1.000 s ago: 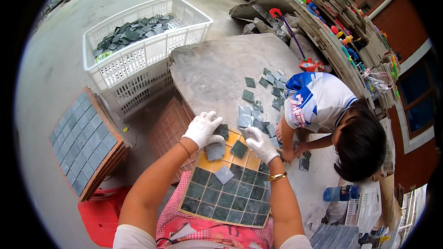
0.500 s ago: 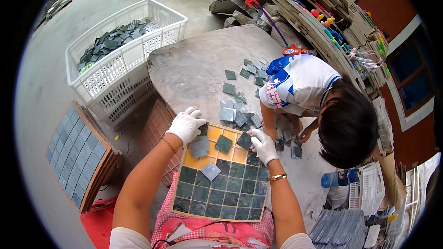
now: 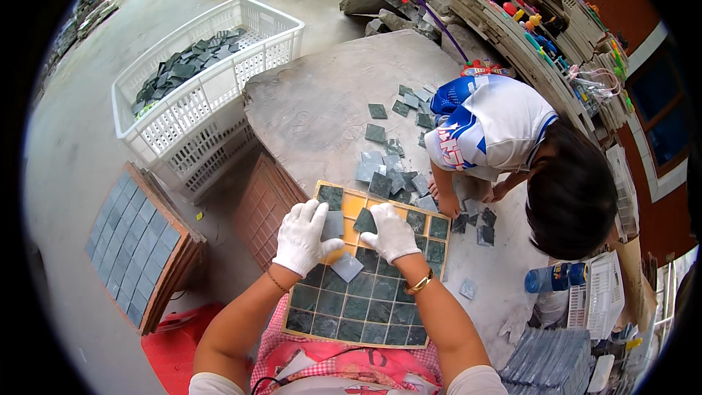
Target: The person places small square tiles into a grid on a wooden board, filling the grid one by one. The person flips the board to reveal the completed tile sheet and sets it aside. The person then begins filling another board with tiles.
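Containers first. At left, a white perforated plastic crate [image 3: 238, 77], heaped at one end with flat dark stone pieces [image 3: 183, 71], too jumbled to count. Nearer, a stack of reddish-brown gridded trays [image 3: 172, 267], topped with blue-grey squares [image 3: 121, 230] in rows. Just right of that stack, a reddish-brown tray with bare cells [image 3: 267, 212]. Front and centre, over pink-checked cloth [image 3: 274, 333]: a yellow gridded tray [image 3: 352, 205], lower rows filled with dark green square tiles [image 3: 359, 286], upper cells partly bare.

On the upper part, counted: one pale grey square tile [image 3: 346, 267], skewed across cells; one mid-grey tile [image 3: 333, 225]; one loose dark green tile [image 3: 364, 222]. Left hand [image 3: 300, 236], gloved in white fabric: spread, thumb apart from fingers, just beside the mid-grey tile. Right hand [image 3: 393, 234], gloved alike: curved at the loose dark green tile; cannot tell whether gripping or only touching.

Beyond, a broad, rough-edged grey slab [image 3: 322, 95], strewn with scattered square tiles [image 3: 374, 133], dark and pale, some overlapping. Crouched there: one other person [image 3: 504, 117] in white and blue, hands low. At right: one blue bottle [image 3: 553, 278], one white plastic basket [image 3: 603, 296], a stack of thin slate-grey pieces [image 3: 545, 358].
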`<state>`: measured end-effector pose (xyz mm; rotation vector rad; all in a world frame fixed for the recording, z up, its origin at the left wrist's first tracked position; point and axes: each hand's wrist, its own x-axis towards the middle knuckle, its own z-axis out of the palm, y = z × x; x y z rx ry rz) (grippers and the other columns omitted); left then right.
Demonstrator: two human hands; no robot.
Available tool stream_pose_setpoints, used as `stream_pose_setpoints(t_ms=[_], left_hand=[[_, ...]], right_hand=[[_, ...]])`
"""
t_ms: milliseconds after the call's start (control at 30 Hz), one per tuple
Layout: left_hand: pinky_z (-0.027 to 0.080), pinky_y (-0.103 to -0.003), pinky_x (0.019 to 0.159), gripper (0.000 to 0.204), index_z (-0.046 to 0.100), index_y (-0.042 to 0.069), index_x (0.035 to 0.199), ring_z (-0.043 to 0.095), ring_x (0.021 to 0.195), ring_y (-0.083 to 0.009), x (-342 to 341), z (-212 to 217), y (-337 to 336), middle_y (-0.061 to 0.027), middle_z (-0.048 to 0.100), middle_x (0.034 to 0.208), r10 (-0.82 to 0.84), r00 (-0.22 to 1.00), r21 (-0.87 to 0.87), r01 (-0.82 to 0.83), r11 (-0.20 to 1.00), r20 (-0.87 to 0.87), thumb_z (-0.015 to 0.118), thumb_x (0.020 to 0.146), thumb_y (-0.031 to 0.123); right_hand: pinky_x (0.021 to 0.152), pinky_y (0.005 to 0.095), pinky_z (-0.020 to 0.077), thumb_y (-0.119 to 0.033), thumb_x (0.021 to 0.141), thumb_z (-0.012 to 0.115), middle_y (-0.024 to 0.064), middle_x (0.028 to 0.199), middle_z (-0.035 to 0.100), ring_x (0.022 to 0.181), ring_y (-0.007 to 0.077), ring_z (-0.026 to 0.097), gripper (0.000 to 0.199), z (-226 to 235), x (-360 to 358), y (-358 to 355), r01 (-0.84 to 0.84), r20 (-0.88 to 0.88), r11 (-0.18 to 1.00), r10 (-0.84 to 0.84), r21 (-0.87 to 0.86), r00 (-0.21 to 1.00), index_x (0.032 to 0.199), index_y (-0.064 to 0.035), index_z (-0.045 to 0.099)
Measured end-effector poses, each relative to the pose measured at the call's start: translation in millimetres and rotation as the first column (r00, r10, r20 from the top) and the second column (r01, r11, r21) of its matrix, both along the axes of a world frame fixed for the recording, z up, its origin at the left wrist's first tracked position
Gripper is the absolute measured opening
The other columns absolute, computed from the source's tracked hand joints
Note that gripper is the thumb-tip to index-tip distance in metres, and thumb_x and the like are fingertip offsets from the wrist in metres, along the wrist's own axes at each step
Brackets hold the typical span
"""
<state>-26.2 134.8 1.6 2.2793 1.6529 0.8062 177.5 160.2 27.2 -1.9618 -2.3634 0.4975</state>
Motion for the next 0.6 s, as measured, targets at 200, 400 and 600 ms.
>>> stream_pose_setpoints(t_ms=[200,400,600], left_hand=[[0.046,-0.038,0.086,0.065,0.054,0.003,0.116,0.051,0.103,-0.0277,1.8,-17.0,-13.6,-0.0102,0.053,0.11,-0.031,0.998,-0.024,0.03,0.999,-0.045,0.079,0.06,0.025],[0.047,-0.038,0.086,0.056,0.056,0.001,0.117,0.056,0.099,-0.0312,-7.2,-10.3,-18.3,-0.0122,0.059,0.106,0.015,0.974,-0.055,-0.003,0.998,0.228,0.074,0.069,0.023],[0.048,-0.034,0.086,0.049,0.054,-0.002,0.118,0.061,0.101,-0.0235,-17.5,-1.3,-49.5,-0.0127,0.062,0.113,0.432,0.224,-0.485,0.472,0.736,0.874,0.061,0.087,0.035]], right_hand=[[0.088,0.0419,0.0476,-0.023,0.07,0.074,0.0172,0.113,0.052,0.105,0.0351,0.056,0.054,-7.8,33.3,-5.5,-0.07,-0.092,0.984,0.086,0.165,0.992,0.114,-0.0048,0.049],[0.088,0.0408,0.047,-0.018,0.072,0.073,0.018,0.113,0.052,0.103,0.0358,0.055,0.048,-11.7,37.1,-16.8,-0.085,-0.265,0.995,0.094,0.047,0.96,0.113,-0.0031,0.053],[0.071,0.0332,0.0512,-0.015,0.073,0.072,0.0143,0.108,0.054,0.082,0.0258,0.061,0.045,-25.9,28.2,-26.7,-0.181,-0.127,0.949,0.22,0.259,0.967,0.112,-0.0002,0.057]])
